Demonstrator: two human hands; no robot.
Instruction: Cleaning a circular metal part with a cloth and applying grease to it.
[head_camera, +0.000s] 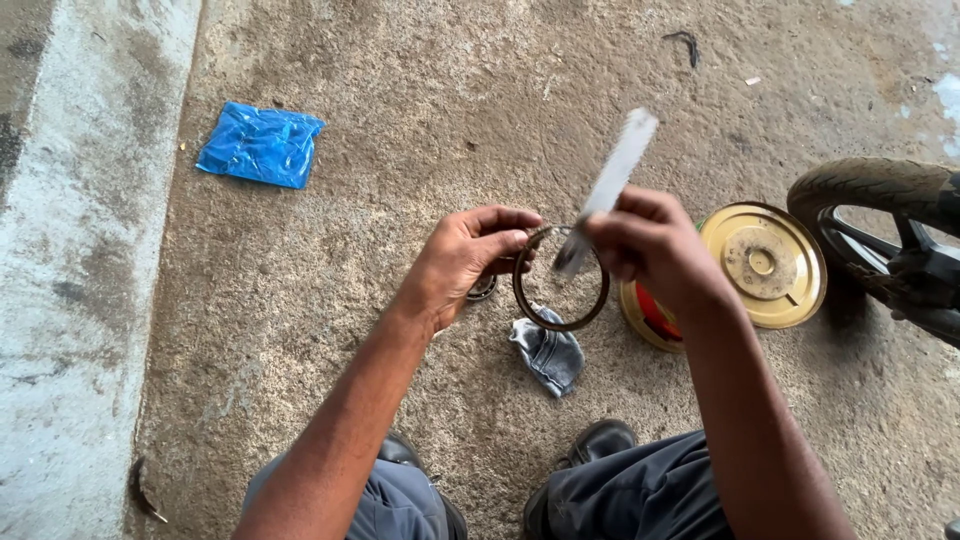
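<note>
Rusty brown ring (560, 290) pinched at its left edge in my left hand (465, 255), held above concrete floor (400, 130). My right hand (650, 245) grips pale flat strip (610, 185), lower tip inside ring. Grey rag (548, 352) below ring. Gold lid (762, 264) near right hand, tyre (870, 185) beyond. Blue bag (260, 145) far left.
</note>
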